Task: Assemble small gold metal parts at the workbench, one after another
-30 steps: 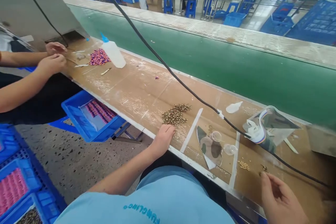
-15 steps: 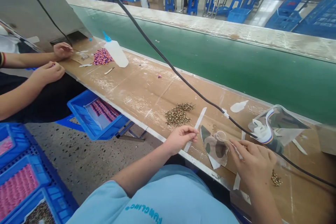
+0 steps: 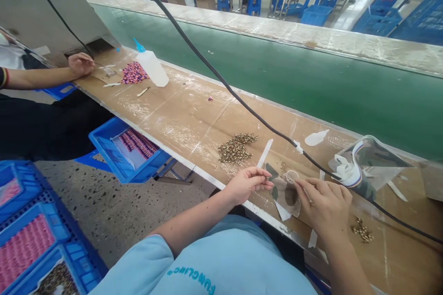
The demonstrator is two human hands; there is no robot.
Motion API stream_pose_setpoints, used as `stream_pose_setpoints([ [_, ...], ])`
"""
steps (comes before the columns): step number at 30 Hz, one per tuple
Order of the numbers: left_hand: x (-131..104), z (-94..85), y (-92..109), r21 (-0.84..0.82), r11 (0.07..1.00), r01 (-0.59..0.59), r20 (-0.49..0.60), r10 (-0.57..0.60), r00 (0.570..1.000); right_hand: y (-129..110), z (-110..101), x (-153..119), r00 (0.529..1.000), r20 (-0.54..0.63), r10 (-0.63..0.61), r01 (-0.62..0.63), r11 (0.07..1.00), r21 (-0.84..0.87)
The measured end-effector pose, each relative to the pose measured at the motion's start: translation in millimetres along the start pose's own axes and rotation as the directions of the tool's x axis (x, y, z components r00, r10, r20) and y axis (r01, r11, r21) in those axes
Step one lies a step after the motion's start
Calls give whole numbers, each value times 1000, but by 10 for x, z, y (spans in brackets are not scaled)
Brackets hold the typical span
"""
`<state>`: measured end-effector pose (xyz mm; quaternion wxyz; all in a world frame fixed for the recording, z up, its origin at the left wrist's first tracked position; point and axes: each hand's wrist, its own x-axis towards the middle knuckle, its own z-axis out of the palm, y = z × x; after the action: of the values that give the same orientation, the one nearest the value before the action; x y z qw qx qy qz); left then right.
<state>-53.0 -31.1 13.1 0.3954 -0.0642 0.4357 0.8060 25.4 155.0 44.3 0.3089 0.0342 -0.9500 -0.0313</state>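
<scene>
My left hand (image 3: 249,184) is closed in a pinch at the table's front edge, around a small dark piece I cannot make out. My right hand (image 3: 323,203) pinches a thin pale stick (image 3: 294,180), its tip pointing left at a small round clear ring or lid (image 3: 291,175). Beneath both hands lies a camouflage-patterned sheet (image 3: 284,193) with clear film over it. Beyond my left hand is a heap of small bronze-coloured metal pieces (image 3: 236,150). A smaller group of similar pieces (image 3: 362,230) lies right of my right hand.
A black cable (image 3: 221,78) hangs diagonally across the table. A co-worker's hand (image 3: 81,64) rests at the far left near pink-purple pieces (image 3: 134,73) and a glue bottle (image 3: 154,69). Blue bins (image 3: 128,176) stand below left. A camouflage bundle (image 3: 363,166) lies at right.
My right hand has moved left and slightly up, and my left hand a little right, so they are closer together. One co-worker's hand has left the view. Several more small pieces show at right.
</scene>
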Motion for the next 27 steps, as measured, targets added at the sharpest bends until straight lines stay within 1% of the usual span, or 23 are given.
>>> stream_pose_setpoints([
  [5, 26, -8, -43, 55, 998, -2, -9, 2, 1000, 18, -24, 31, 1000, -10, 18, -18, 1000, -4],
  [8, 38, -21, -68, 138, 990, -8, -4, 8, 1000, 36, -39, 44, 1000, 23, 8, -9, 1000, 9],
  [14, 44, -33, -112, 311, 948, -74, 14, 73, 997, 36, -56, 95, 998, 65, 24, -25, 1000, 12],
  [21, 34, -22, -88, 310, 941, -139, 30, 136, 990, 14, -71, 128, 997, 70, 29, -28, 999, -23],
  [27, 3, -51, -61, 431, 892, -133, 66, 115, 991, 33, -85, 149, 997, 81, -5, 4, 1000, 14],
])
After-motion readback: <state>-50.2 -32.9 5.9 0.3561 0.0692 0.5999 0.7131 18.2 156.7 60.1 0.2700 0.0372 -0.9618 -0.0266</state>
